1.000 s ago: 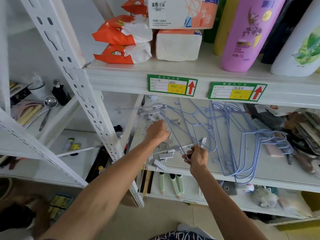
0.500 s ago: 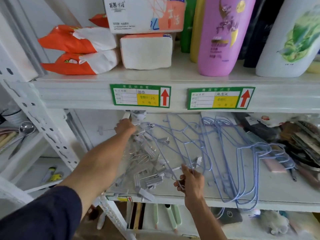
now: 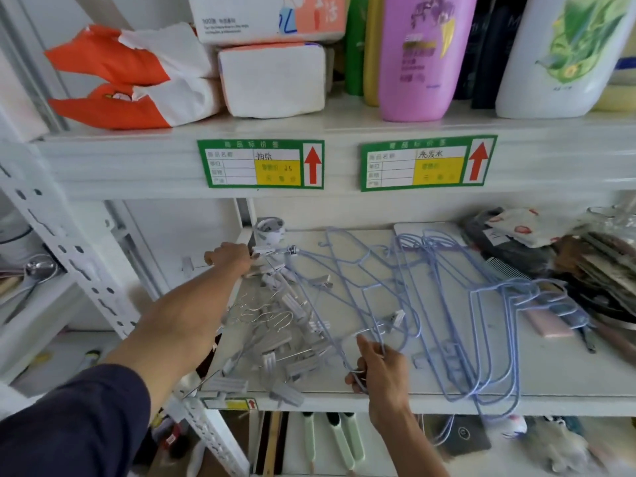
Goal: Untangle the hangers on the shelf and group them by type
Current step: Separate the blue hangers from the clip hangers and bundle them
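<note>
A tangle of metal clip hangers (image 3: 275,321) with grey clips lies at the left of the white shelf (image 3: 395,399). Blue wire hangers (image 3: 481,321) spread over its middle and right, some hooked into the clip pile. My left hand (image 3: 230,259) reaches to the back left corner and grips a clip hanger's end there. My right hand (image 3: 382,368) is near the front edge, fingers closed on a clip hanger (image 3: 382,327) that crosses a blue wire hanger.
A small white cup (image 3: 270,229) stands in the back left corner. Combs, cloth and packets (image 3: 568,263) crowd the shelf's right end. The shelf above holds tissue packs (image 3: 272,80) and bottles (image 3: 418,56). A perforated white upright (image 3: 69,256) stands at the left.
My left hand has moved from the middle of the clip pile back to the rear left corner. My right hand has stayed near the front edge. The view has moved closer to the shelf.
</note>
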Available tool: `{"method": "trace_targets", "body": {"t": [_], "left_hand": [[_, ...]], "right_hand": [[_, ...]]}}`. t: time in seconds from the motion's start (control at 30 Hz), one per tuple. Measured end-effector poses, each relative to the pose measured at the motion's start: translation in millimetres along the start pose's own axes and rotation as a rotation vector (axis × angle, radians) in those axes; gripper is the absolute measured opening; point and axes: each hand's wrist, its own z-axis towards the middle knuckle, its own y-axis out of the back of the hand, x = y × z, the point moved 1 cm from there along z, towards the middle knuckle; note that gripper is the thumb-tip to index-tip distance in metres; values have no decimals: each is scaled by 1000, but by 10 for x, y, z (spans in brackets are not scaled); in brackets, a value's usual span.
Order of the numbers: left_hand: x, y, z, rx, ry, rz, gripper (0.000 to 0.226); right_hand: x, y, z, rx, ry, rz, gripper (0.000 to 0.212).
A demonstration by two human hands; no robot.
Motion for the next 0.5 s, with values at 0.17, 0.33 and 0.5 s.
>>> {"method": "trace_targets", "body": {"t": [0.17, 0.33, 0.5], "left_hand": [[18, 273, -64, -87, -66, 45, 22], [-2, 375, -191, -157, -96, -388, 33], [-100, 434, -379, -160, -83, -589, 29]], "right_hand": [[0, -31, -22, 6, -9, 18, 27], [57, -70, -25, 10, -5, 27, 26], [79, -126, -30, -11, -9, 90, 29]]}}
